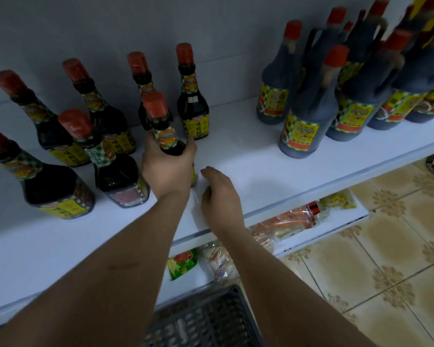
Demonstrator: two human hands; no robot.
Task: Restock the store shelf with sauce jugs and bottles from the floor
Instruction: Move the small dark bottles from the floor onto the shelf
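Left hand (167, 169) grips a sauce bottle (164, 131) low on the white shelf (248, 156), among six bottles already standing; right hand (218, 194) hovers empty, fingers loose. Jugs (308, 113) stocked rightward; middle gap remains.

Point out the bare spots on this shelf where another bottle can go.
Widest bare stretch: the white shelf between the small bottles and the handled jugs, behind the empty right hand. The near-left front strip is bare too. Crowded: the jug cluster at right, and around the bottle that the left hand grips.
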